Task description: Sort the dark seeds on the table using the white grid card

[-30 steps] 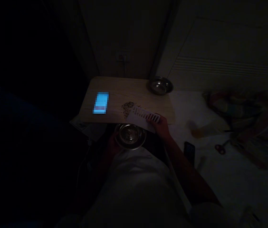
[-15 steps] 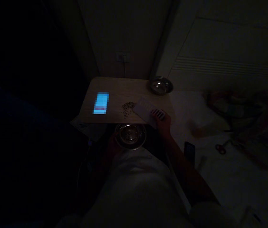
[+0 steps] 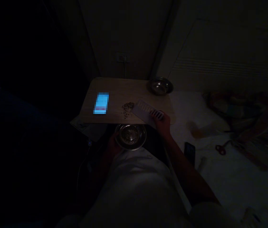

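In the dim head view my right hand [image 3: 162,124] grips a flat white slotted panel [image 3: 141,110] by its right end, over the small table. The panel's left edge is beside a scatter of small dark grains [image 3: 127,109], perhaps seeds. My left hand [image 3: 115,143] holds the left rim of a shiny metal bowl [image 3: 143,139] just below the table's front edge. More small grains lie in the bowl. The left fingers are partly hidden by the bowl and the dark.
On the wooden table [image 3: 117,85] lies a lit phone [image 3: 101,103], with a second metal bowl [image 3: 160,86] at the back right corner. Right of me, a dark phone [image 3: 189,153], red-handled scissors [image 3: 220,149] and bundled cloth [image 3: 264,117] rest on a white sheet. Behind is a wall socket [image 3: 122,57].
The slotted panel and my right hand have shifted slightly left and toward me, the panel's edge coming closer to the grains. My left hand and the bowl are nearly still.
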Demonstrator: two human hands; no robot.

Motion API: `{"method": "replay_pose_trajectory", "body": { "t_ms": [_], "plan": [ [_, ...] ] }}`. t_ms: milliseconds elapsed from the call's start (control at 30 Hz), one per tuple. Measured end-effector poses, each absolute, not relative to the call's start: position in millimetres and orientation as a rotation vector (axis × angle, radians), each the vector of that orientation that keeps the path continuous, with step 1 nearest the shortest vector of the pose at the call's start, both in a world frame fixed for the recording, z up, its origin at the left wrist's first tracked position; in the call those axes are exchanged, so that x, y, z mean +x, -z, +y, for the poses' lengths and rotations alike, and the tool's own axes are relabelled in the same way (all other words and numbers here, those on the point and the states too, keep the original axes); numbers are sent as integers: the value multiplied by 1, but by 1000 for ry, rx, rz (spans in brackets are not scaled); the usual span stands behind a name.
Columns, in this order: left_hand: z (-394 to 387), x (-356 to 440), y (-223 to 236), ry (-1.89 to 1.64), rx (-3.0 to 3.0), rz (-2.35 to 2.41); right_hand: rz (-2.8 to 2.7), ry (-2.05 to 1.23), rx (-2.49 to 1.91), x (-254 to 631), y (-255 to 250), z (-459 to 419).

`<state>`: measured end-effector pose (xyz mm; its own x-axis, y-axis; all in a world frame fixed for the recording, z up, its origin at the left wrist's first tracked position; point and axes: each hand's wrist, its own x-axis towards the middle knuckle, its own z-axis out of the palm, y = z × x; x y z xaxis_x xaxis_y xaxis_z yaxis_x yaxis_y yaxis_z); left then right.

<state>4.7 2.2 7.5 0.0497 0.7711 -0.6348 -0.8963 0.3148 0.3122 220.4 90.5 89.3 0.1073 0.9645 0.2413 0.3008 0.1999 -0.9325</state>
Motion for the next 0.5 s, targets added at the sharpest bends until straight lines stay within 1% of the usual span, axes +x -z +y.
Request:
{"method": "replay_pose_trajectory", "body": {
  "t_ms": [200,500],
  "plan": [
    [2,5,-7,-1262,-204,893,-1424,-868,-1306,222,-92,86],
    [1,5,-9,-1258,-197,836,-1460,-800,-1316,225,-96,89]
  ]
}}
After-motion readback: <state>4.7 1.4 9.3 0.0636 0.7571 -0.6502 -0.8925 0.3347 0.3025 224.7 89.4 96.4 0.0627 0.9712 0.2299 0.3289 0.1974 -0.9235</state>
